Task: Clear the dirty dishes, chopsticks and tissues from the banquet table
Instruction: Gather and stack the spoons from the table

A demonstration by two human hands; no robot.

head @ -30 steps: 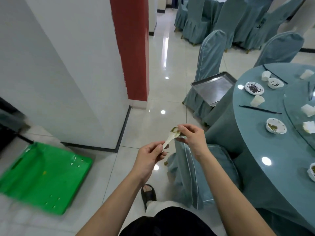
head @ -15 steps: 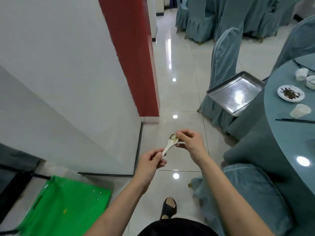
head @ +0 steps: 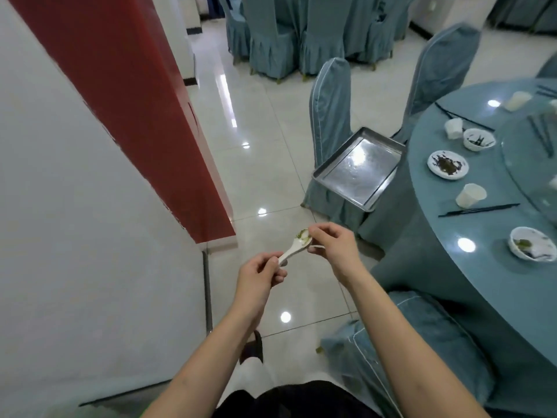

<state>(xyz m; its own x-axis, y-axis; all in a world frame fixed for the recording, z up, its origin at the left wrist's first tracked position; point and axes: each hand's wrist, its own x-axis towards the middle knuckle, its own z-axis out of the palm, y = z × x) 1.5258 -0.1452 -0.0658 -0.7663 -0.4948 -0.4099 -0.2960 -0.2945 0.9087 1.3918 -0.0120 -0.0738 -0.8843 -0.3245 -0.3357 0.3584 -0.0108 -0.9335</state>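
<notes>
My left hand [head: 259,276] grips the handle of a white ceramic spoon [head: 297,245] with green scraps in its bowl. My right hand [head: 331,244] pinches at the spoon's bowl, and a thin white sliver shows under its fingers. I hold both above the tiled floor, left of the round banquet table [head: 452,282]. On the table lie a dirty plate [head: 447,165], two dirty bowls [head: 478,139] [head: 532,244], white cups [head: 470,195] [head: 453,128] and black chopsticks [head: 479,210].
A steel tray [head: 358,168] rests on a covered chair [head: 330,116] beside the table. Another covered chair [head: 407,357] stands right below my arms. A white wall [head: 90,236] with a red pillar [head: 135,101] fills the left. More chairs stand at the back.
The view has swung right and up: the green crate has left the frame and more of the table shows. Both hands still hold the spoon in the same way.
</notes>
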